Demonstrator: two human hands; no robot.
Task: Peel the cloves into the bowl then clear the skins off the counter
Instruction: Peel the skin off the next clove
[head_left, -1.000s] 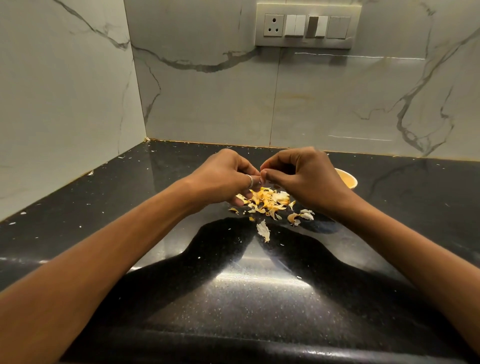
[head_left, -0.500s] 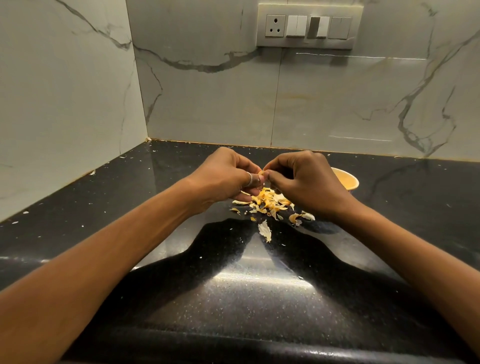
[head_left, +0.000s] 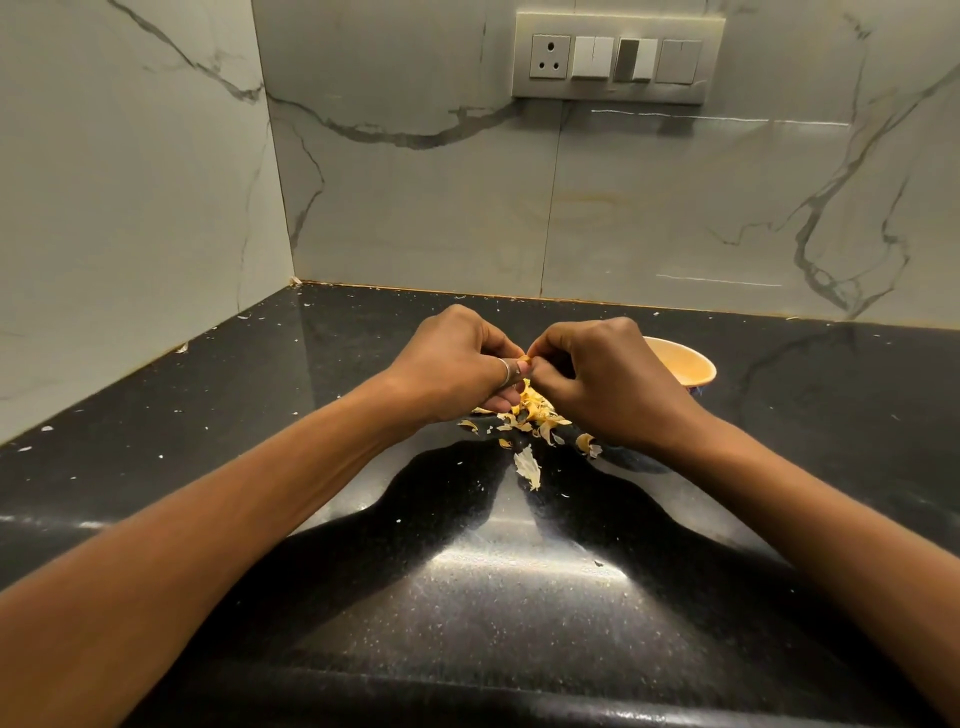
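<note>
My left hand (head_left: 457, 361), with a ring on one finger, and my right hand (head_left: 608, 382) meet fingertip to fingertip above the counter. Together they pinch a small garlic clove (head_left: 526, 359), of which only a sliver shows between the fingers. Directly below lies a heap of yellowish garlic skins (head_left: 532, 410), with one larger pale skin (head_left: 527, 465) a little nearer to me. A small yellow bowl (head_left: 685, 364) stands behind my right hand, mostly hidden by it; its contents are out of sight.
The black speckled counter (head_left: 467, 597) runs into a corner of marble walls at the left and back. Tiny skin flakes are scattered over it, mostly at the left. A socket and switch panel (head_left: 615, 57) is mounted high on the back wall.
Both hands have stayed together on the clove, with only small finger movements. The view has tilted slightly. The skin heap and bowl have not moved.
</note>
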